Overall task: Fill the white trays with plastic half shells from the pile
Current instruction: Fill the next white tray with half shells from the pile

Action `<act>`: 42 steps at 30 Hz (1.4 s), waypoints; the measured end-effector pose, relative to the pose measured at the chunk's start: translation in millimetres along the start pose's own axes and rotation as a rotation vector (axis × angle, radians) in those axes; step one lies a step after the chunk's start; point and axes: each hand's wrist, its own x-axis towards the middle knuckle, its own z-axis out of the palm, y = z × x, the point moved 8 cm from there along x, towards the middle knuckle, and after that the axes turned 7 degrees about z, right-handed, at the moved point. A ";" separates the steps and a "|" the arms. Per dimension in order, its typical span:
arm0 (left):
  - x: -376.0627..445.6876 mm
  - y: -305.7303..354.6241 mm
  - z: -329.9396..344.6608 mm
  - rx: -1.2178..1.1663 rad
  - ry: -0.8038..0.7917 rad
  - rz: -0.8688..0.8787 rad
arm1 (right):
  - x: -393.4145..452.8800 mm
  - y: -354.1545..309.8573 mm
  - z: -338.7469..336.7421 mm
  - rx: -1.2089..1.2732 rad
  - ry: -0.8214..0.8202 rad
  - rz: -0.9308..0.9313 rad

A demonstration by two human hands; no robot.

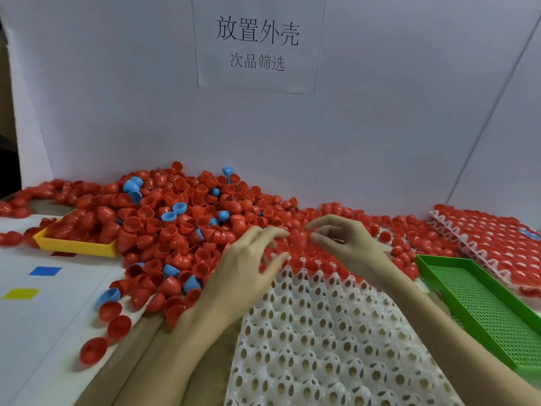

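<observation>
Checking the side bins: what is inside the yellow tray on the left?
The yellow tray holds red half shells, heaped and merging with the pile spilling over its far edge. Its floor is covered, so anything beneath them cannot be seen.

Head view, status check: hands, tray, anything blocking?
Left hand and right hand at far edge of white tray, fingers curled among red shells; grip unclear. Tray mostly unfilled. Pile crowds tray's far edge; blue shells mixed in.
</observation>
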 end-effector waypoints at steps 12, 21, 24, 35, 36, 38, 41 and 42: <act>-0.9 -10.7 -13.3 -0.018 0.052 -0.051 | -42.4 17.8 -36.0 0.129 -0.069 0.006; -11.9 2.2 31.6 0.315 -0.108 0.149 | -49.6 104.3 -79.6 0.512 0.175 0.276; -11.7 5.6 38.8 0.385 -0.162 0.243 | -48.4 108.8 -79.7 0.487 0.194 0.279; -8.7 5.6 27.2 0.476 -0.191 0.297 | -49.5 127.2 -93.6 0.457 0.384 0.270; -8.6 3.7 25.0 0.477 -0.183 0.289 | -46.7 125.5 -94.9 0.407 0.406 0.264; -8.6 -0.2 21.9 0.479 -0.170 0.289 | -35.9 121.1 -100.7 0.208 0.471 0.244; -8.4 -4.8 19.1 0.486 -0.138 0.300 | -10.7 124.6 -115.1 -0.199 0.508 0.252; -8.3 -5.1 19.0 0.489 -0.130 0.304 | -0.9 130.6 -121.0 -0.330 0.490 0.279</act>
